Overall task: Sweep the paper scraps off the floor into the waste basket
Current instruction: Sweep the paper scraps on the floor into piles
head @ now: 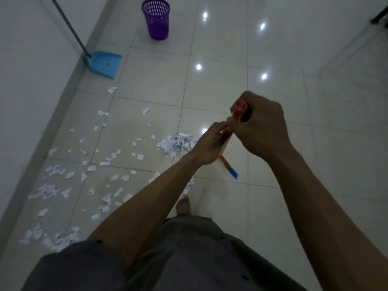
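Broom [228, 165]: red handle, blue head on the floor [231, 49] beside a gathered pile [178, 143]. Right hand [262, 127] closed around the handle top; left hand [210, 143] wrapped lower.
Paper scraps [69, 175]: mostly scattered left, toward the wall.
Dustpan [105, 64], waste basket [156, 17]: well apart from the pile.
Risk: a hard stroke could re-scatter light scraps.

Both arms are stretched out forward and down, bare forearms, hands stacked close together. The right hand [260, 124] sits higher, curled into a tight fist with the wrist bent. The left hand [212, 141] is just under it, fingers wrapped closed, fingertips touching the right thumb. One bare foot [184, 205] pokes out below.
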